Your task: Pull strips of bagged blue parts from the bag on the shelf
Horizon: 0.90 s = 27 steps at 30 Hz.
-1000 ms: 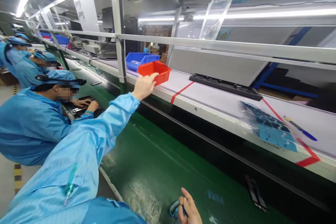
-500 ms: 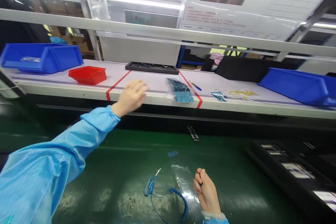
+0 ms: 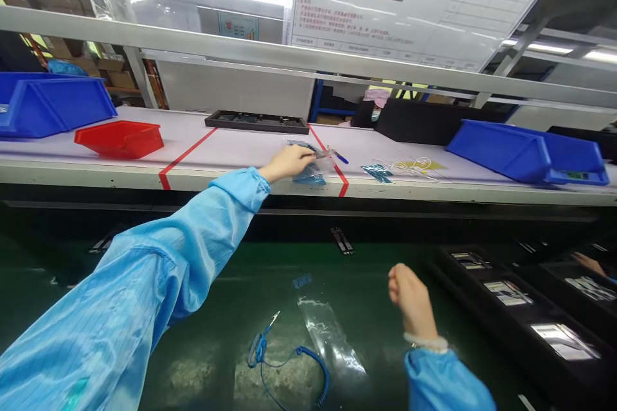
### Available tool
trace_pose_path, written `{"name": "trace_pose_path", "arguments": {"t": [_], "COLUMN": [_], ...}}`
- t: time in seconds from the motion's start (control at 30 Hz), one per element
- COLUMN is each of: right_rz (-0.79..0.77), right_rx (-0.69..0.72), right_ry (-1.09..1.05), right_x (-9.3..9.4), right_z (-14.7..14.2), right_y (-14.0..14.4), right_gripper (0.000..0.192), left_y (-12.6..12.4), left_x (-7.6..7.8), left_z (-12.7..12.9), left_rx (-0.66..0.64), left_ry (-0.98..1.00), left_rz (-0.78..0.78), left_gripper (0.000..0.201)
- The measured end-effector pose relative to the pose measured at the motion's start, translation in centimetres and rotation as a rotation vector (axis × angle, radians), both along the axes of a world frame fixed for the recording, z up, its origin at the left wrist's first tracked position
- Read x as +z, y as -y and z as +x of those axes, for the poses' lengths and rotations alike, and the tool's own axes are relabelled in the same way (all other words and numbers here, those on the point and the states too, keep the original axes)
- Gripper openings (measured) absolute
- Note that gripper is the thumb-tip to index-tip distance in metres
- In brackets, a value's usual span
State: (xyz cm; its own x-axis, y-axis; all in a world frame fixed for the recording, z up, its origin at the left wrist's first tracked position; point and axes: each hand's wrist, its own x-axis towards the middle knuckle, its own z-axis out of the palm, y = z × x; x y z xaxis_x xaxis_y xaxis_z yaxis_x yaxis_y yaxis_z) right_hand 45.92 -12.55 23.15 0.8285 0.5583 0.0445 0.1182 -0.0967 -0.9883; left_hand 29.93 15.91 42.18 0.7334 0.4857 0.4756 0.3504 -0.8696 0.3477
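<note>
My left hand (image 3: 288, 161) reaches out to the white shelf (image 3: 231, 149), fingers pinched on the edge of a clear plastic bag of blue pieces (image 3: 312, 174) that lies between two red tape lines. My right hand (image 3: 411, 292) hovers in a loose fist above the green conveyor belt (image 3: 202, 308), with nothing visible in it. Below it on the belt lie a blue coiled cord with a clip (image 3: 270, 350) and an empty clear bag (image 3: 330, 340).
On the shelf stand a red bin (image 3: 118, 139), blue bins at the left (image 3: 48, 103) and right (image 3: 525, 151), a long black tray (image 3: 255, 121) and a blue pen (image 3: 339, 156). Black trays with parts (image 3: 520, 302) lie on the belt at right, near another person's hand (image 3: 588, 263).
The view swung right. My left hand let go of the red bin and moved right along the shelf onto the bag. My right hand lifted off the belt, away from the blue cord.
</note>
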Motion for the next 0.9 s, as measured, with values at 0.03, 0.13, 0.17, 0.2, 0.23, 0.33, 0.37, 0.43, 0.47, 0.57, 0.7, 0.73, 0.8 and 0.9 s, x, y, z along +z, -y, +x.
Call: {"name": "trace_pose_path", "arguments": {"t": [0.03,0.13,0.17,0.2,0.23,0.33,0.37,0.43,0.47,0.57,0.7,0.73,0.8,0.9], "right_rz": [-0.036,-0.222,-0.338,-0.473,-0.602,-0.88,-0.909,-0.882,-0.834,-0.562,-0.048,0.038,0.093,-0.137], "right_rx": [-0.021,-0.156,-0.192,-0.199,-0.169,-0.019,-0.003,-0.053,-0.123,-0.363,-0.35,-0.288,-0.17,0.082], "right_ry": [0.2,0.742,0.842,0.916,0.978,1.111,1.147,1.206,1.218,1.174,1.181,1.235,1.355,1.527], "right_x": [1.8,7.2,8.7,10.0,11.1,12.6,12.6,12.4,12.3,12.9,15.4,15.9,16.3,15.7], "right_z": [2.1,7.4,8.6,9.6,10.2,11.3,11.4,11.5,11.5,10.2,5.1,3.4,0.1,-3.5], "right_y": [-0.8,-4.5,-6.0,-7.6,-8.9,-11.6,-11.9,-11.7,-11.3,-10.0,-10.8,-11.6,-13.8,-17.0], "right_gripper": [0.053,0.047,0.044,0.043,0.046,0.053,0.049,0.037,0.032,0.036,0.049,0.045,0.038,0.032], "left_y": [-0.6,-2.4,-2.9,-3.3,-3.5,-3.4,-3.1,-2.5,-2.2,-1.4,-0.4,-0.2,0.3,0.7], "left_x": [0.7,2.0,2.3,2.4,2.4,1.7,1.3,0.0,-0.7,-3.2,-6.1,-6.6,-7.3,-7.4], "left_z": [-0.5,-2.3,-3.0,-3.7,-4.4,-6.6,-7.3,-8.4,-8.8,-9.6,-9.4,-9.3,-9.0,-8.8], "left_rx": [0.011,0.149,0.197,0.231,0.259,0.297,0.277,0.197,0.154,0.075,-0.021,-0.039,-0.049,0.023], "left_ry": [0.082,0.341,0.41,0.459,0.497,0.551,0.538,0.446,0.375,0.17,0.038,0.025,0.032,0.122], "left_rz": [-0.026,-0.018,0.003,0.025,0.048,0.157,0.208,0.324,0.383,0.529,0.658,0.678,0.699,0.709], "left_gripper": [0.027,0.026,0.026,0.027,0.027,0.029,0.03,0.032,0.033,0.033,0.032,0.031,0.03,0.032]}}
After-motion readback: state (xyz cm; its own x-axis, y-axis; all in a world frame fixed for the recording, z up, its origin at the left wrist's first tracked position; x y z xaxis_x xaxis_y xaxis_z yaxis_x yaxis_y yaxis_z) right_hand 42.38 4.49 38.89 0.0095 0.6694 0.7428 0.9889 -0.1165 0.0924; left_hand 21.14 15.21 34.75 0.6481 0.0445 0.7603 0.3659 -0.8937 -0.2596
